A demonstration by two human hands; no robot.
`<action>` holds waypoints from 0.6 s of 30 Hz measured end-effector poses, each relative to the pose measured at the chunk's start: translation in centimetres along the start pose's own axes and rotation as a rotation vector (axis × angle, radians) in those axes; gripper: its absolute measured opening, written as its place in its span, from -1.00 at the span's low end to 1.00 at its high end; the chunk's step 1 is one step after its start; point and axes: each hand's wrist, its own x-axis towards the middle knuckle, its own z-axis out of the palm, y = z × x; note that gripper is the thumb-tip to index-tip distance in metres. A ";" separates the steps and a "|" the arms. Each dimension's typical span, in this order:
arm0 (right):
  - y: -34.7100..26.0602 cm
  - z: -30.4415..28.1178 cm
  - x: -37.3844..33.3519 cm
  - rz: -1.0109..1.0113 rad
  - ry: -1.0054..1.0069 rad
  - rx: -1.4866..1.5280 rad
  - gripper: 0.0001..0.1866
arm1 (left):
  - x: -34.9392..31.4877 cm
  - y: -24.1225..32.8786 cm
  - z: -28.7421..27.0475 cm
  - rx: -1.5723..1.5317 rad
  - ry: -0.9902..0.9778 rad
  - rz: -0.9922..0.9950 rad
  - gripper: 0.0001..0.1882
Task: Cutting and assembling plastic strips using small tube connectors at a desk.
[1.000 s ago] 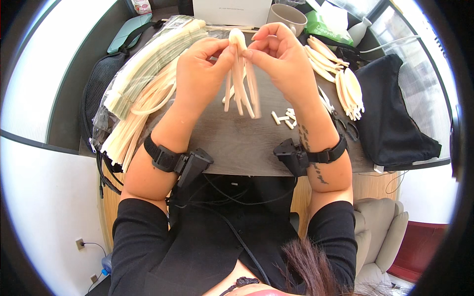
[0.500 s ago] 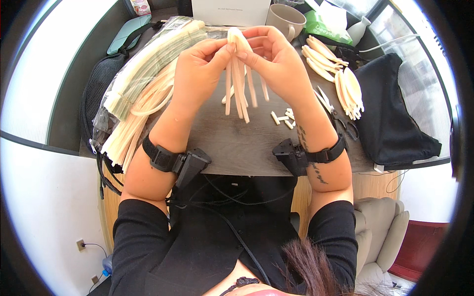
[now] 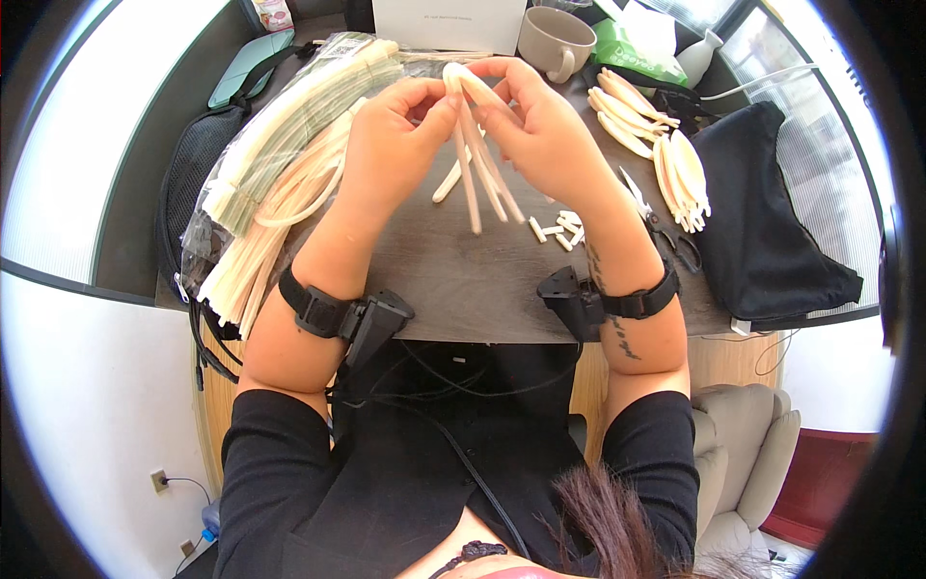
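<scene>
Holding a bunch of pale strips (image 3: pixel 479 159) above the dark surface (image 3: pixel 463 280), we note the left hand (image 3: pixel 391 140) and right hand (image 3: pixel 545 130) with fingers pinched on its folded top, so the ends hang free. Cut offcuts (image 3: pixel 558 230) and scissors (image 3: pixel 661 232) lie within reach beside the right wrist.

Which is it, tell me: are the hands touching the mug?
Apart. The head view shows both hands pinching pale strips, with bare desk between them and the mug.
</scene>
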 end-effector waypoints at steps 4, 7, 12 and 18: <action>1.1 0.5 0.1 -0.239 0.123 -0.264 -0.72 | 0.3 -0.1 0.0 -0.256 -0.075 -0.089 -0.75; 0.7 0.7 0.0 -0.211 0.098 -0.256 -0.74 | 0.6 0.0 -0.5 -0.644 -0.230 -0.173 -0.76; 0.2 0.8 -0.3 -0.140 0.082 -0.191 -0.76 | 0.4 -0.3 -0.2 -0.737 -0.240 -0.169 -0.73; 0.7 1.3 -0.3 -0.121 0.126 -0.276 -0.77 | 0.6 -0.9 0.0 -0.603 -0.163 -0.186 -0.70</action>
